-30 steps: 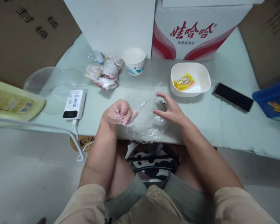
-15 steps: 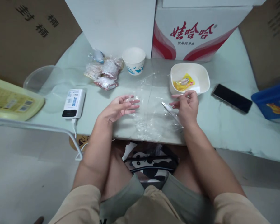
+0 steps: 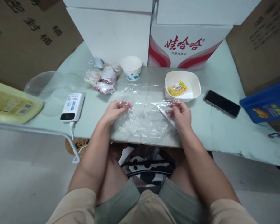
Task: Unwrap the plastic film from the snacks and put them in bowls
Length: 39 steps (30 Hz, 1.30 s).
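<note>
A thin clear plastic film (image 3: 142, 119) lies crinkled over the front of the table. My left hand (image 3: 118, 111) pinches its left side between thumb and fingers. At the opposite side, my right hand (image 3: 180, 113) has its fingertips closed on the film's upper right edge. Beside and partly under the right hand is a slim white pen-like tool (image 3: 166, 116) with a metallic tip; it appears to lie on the table. Just beyond that hand stands a cream plastic bowl (image 3: 196, 85) holding yellow packets (image 3: 179, 87).
Behind the film are a paper cup (image 3: 132, 70) and several clear-wrapped packets (image 3: 107, 76). A power bank (image 3: 72, 106) with a cable, a clear lid (image 3: 44, 82) and a yellow bottle (image 3: 16, 102) sit left. A phone (image 3: 222, 102) and blue container (image 3: 268, 101) lie right. Boxes (image 3: 186, 46) line the back.
My left hand's spread fingers have closed on the film. The film is now spread wider between both hands, its edge lifted at the right fingertips. The view has shifted slightly.
</note>
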Each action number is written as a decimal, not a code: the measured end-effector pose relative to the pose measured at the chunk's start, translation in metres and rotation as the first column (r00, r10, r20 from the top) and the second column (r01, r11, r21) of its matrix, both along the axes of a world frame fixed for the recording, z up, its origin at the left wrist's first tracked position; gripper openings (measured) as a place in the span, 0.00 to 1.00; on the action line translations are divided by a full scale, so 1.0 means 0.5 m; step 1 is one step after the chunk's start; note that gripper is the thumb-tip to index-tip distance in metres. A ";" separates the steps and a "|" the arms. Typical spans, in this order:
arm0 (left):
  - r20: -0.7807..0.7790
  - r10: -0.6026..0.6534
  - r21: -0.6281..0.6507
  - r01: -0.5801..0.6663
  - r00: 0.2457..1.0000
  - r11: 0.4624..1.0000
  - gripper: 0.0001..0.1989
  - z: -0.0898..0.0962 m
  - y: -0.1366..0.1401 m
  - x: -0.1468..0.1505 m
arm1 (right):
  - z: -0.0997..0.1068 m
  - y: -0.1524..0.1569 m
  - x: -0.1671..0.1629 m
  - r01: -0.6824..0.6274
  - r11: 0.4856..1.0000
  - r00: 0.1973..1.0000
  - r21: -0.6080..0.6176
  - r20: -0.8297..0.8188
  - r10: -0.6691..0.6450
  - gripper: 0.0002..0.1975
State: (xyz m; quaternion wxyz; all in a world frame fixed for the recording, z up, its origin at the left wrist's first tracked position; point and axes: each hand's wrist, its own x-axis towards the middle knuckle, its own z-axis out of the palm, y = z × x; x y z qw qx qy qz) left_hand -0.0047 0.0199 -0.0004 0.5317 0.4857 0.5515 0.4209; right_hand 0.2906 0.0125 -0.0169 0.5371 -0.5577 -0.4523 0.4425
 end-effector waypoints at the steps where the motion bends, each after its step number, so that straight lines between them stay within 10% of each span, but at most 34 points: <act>1: 0.003 0.002 -0.004 -0.002 1.000 1.000 0.22 0.004 0.000 0.001 | 0.000 0.001 0.000 -0.025 1.000 1.000 -0.007 0.000 0.025 0.11; 11: 0.037 0.001 0.026 -0.002 0.999 1.000 0.23 0.045 -0.033 -0.008 | 0.019 -0.024 0.017 0.054 0.973 0.992 0.223 -0.123 -0.027 0.06; 18: 0.093 -0.021 -0.157 0.035 0.995 0.987 0.27 0.027 -0.010 -0.021 | 0.007 -0.017 0.040 -0.088 0.975 0.954 0.205 0.300 0.023 0.12; 25: 0.227 0.004 -0.218 0.047 0.974 0.975 0.11 0.027 -0.003 -0.034 | 0.010 -0.042 0.055 -0.332 0.888 0.892 0.318 0.412 0.187 0.07; 32: 0.111 0.056 -0.344 -0.014 0.992 0.939 0.08 0.035 -0.019 -0.063 | 0.001 -0.052 0.078 -0.557 0.760 0.669 0.336 0.724 0.171 0.15; 39: 0.073 0.231 -0.334 -0.194 0.970 0.922 0.13 0.021 -0.018 -0.082 | -0.008 -0.072 0.062 -0.739 0.667 0.355 0.093 0.895 0.268 0.21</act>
